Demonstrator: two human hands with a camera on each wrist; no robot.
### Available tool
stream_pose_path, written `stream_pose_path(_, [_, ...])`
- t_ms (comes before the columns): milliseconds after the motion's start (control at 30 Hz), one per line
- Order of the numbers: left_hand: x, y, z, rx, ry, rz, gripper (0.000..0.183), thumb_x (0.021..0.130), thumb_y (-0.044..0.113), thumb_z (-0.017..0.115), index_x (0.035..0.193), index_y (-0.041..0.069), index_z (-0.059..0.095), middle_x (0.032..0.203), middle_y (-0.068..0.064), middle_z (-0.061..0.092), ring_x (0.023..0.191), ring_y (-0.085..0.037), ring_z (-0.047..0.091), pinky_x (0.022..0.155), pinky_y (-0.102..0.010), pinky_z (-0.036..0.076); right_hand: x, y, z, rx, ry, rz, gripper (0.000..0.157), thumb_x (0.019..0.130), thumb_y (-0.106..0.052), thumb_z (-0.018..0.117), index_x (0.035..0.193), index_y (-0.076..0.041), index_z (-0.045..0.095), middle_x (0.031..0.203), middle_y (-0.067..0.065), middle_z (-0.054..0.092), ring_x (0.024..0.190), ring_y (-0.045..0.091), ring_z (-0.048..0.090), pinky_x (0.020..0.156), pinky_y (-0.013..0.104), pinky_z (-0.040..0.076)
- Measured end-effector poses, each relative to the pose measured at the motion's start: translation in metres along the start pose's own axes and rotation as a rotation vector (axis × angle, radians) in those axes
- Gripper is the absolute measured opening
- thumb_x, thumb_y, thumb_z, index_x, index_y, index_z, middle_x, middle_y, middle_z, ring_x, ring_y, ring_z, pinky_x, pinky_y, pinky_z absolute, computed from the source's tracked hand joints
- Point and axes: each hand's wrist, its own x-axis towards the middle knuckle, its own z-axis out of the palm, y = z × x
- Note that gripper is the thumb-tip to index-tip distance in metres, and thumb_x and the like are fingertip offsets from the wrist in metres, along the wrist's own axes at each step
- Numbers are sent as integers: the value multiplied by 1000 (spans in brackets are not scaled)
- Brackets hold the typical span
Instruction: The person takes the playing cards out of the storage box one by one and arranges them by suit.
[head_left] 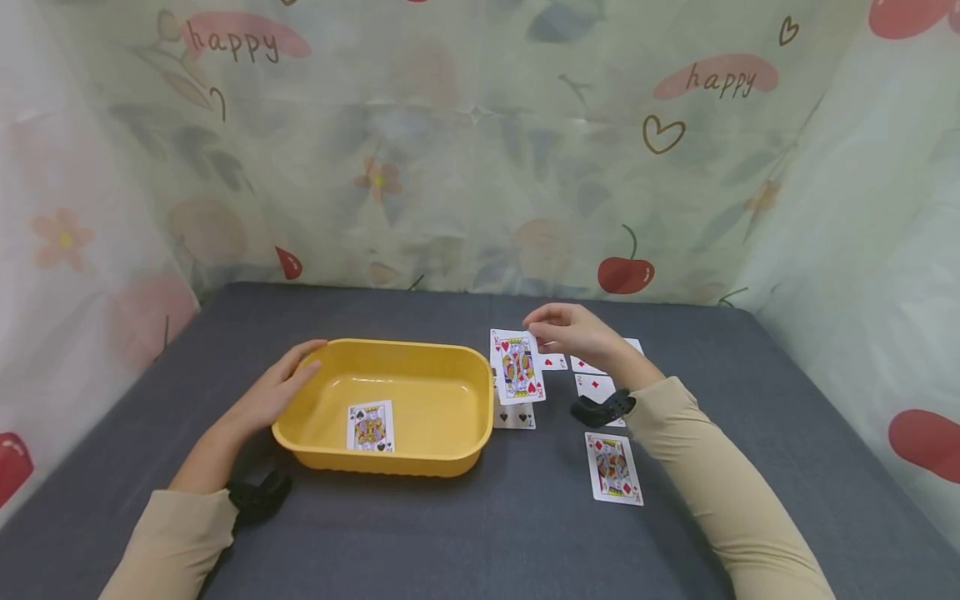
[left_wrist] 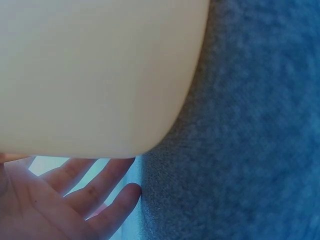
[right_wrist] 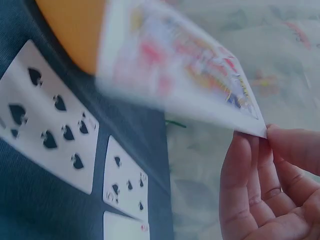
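My right hand (head_left: 570, 329) pinches a king of hearts (head_left: 516, 367) by its upper corner, between thumb and fingertips. In the right wrist view this card (right_wrist: 175, 65) is tilted and partly blurred above the table. My left hand (head_left: 281, 379) holds the left end of a yellow plastic tub (head_left: 408, 465), its thumb over the rim and its fingers along the outside. The left wrist view shows loosely spread fingers beside the tub's wall (left_wrist: 100, 80). Inside the tub lies a black-suited king (head_left: 371, 427), face up.
A king of diamonds (head_left: 614, 468) lies right of the tub. A seven of spades (right_wrist: 55, 117) and a five of spades (right_wrist: 125, 175) lie under the raised card. Diamond cards (head_left: 595, 386) lie partly hidden behind the right wrist. A patterned curtain (head_left: 465, 167) bounds the dark table.
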Motion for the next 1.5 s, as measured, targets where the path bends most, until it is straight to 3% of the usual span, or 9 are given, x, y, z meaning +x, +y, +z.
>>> stream_pose_path(533, [0, -1, 0, -14, -2, 4, 60, 101, 41, 31, 148, 5, 19, 150, -26, 22, 132, -42, 32, 105, -57, 29, -9, 39, -23, 4, 73, 91, 43, 94, -23, 56, 128, 2, 47, 118, 15, 59, 96, 15, 59, 95, 38, 47])
stream_pose_path(867, [0, -2, 0, -1, 2, 5, 60, 101, 41, 31, 148, 5, 20, 150, -26, 23, 132, -42, 33, 105, -57, 29, -11, 60, -25, 10, 109, 175, 40, 96, -21, 52, 128, 3, 47, 116, 13, 59, 91, 14, 56, 85, 25, 50])
stream_pose_path(1233, [1, -3, 0, 3, 6, 10, 58, 102, 39, 31, 147, 5, 20, 149, -26, 25, 130, -41, 35, 103, -55, 32, -9, 76, -23, 71, 99, 210, 38, 94, -13, 53, 126, 7, 47, 83, -4, 58, 75, 8, 55, 70, 19, 49])
stream_pose_path(1500, [1, -2, 0, 6, 4, 19, 58, 102, 39, 31, 147, 5, 20, 149, -25, 25, 130, -40, 36, 101, -53, 34, -8, 79, -20, 16, 125, 219, 33, 93, -11, 55, 120, 7, 52, 77, -3, 58, 69, 6, 56, 64, 17, 50])
